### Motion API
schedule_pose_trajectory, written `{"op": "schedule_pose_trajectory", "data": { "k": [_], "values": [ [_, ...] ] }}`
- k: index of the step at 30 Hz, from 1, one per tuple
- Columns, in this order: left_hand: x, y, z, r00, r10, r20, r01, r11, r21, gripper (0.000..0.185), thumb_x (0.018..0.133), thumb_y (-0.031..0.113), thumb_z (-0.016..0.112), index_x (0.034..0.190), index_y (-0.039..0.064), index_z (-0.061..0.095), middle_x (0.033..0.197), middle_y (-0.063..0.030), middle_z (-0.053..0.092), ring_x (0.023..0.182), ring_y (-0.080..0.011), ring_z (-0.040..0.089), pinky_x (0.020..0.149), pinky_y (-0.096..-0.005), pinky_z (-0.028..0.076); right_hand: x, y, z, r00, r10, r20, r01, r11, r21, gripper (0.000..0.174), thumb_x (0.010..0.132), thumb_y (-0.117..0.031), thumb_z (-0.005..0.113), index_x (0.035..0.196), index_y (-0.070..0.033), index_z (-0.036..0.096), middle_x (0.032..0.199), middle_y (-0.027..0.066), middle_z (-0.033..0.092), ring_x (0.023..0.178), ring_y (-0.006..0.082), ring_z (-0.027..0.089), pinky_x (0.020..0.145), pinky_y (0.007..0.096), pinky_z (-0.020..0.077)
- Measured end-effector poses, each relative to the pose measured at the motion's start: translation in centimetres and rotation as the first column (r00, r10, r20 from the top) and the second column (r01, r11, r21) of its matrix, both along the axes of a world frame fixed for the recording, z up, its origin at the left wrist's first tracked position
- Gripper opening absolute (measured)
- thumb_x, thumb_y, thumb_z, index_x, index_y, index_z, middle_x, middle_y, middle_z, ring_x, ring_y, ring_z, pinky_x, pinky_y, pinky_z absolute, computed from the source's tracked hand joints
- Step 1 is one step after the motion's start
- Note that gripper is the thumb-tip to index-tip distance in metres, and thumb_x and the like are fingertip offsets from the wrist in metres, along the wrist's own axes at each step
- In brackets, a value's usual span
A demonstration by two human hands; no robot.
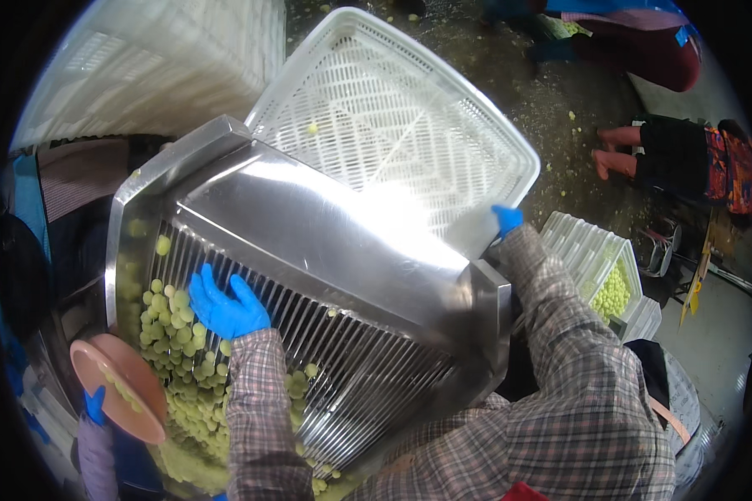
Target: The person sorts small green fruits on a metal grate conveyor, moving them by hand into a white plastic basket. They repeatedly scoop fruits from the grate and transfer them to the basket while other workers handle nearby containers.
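Note:
My left hand (227, 305), in a blue glove, is palm up with its fingers apart over the metal bars of a stainless-steel sorting machine (363, 351). Round green fruits (169, 319) lie beside and below it on the bars, and none shows in its palm. In a blue glove too, my right hand (507, 220) is at the near right rim of a large white perforated plastic basket (376, 119), its fingers closed on the rim. The basket leans tilted beyond the machine's smooth steel chute, with one small green fruit inside.
A co-worker's blue-gloved hand holds a pink plastic basin (119, 388) at the lower left. Stacked white crates (163, 62) stand at the upper left. At right are nested crates holding green fruits (613, 291). Other people are on the wet floor (558, 144), where scattered fruits lie.

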State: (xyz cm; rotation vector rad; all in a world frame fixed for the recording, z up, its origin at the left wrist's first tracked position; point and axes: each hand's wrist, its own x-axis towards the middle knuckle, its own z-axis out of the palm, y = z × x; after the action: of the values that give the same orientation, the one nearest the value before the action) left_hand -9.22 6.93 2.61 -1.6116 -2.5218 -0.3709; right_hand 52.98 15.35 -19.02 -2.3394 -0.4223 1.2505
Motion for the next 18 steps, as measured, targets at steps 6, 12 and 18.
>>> {"op": "schedule_pose_trajectory", "data": {
  "k": [6,12,18],
  "values": [
    [0.0,0.0,-0.2,1.000,0.021,0.011,-0.021,0.999,-0.038,0.052,0.105,0.038,0.056,0.148,0.008,0.054,0.151,-0.0254,0.051,0.139,-0.0428,0.048,0.116,-0.0594,0.037,-4.9,-1.5,3.0,0.988,-0.034,-0.153,0.065,0.977,0.205,0.039,0.089,-0.012,0.073,0.123,0.008,0.068,0.106,0.0186,0.075,0.091,0.0342,0.074,0.075,0.0455,0.0622],
    [-0.1,-0.2,0.1,1.000,0.019,-0.002,-0.019,1.000,-0.021,0.053,0.105,0.038,0.058,0.149,0.009,0.054,0.153,-0.0230,0.049,0.139,-0.0423,0.047,0.114,-0.0574,0.039,-0.8,-4.2,3.3,0.976,-0.045,-0.214,0.081,0.984,0.160,0.038,0.091,-0.009,0.071,0.125,0.008,0.066,0.110,0.0194,0.074,0.091,0.0332,0.075,0.075,0.0428,0.0630],
    [0.2,-0.3,0.0,0.999,0.038,0.011,-0.037,0.997,-0.068,0.052,0.105,0.036,0.057,0.149,0.009,0.053,0.154,-0.0237,0.048,0.140,-0.0425,0.046,0.115,-0.0576,0.038,1.7,-5.4,-1.7,0.997,-0.023,-0.068,0.028,0.997,0.070,0.040,0.092,-0.014,0.069,0.125,0.009,0.066,0.113,0.0204,0.073,0.094,0.0336,0.073,0.082,0.0454,0.0612]
  ]
}}
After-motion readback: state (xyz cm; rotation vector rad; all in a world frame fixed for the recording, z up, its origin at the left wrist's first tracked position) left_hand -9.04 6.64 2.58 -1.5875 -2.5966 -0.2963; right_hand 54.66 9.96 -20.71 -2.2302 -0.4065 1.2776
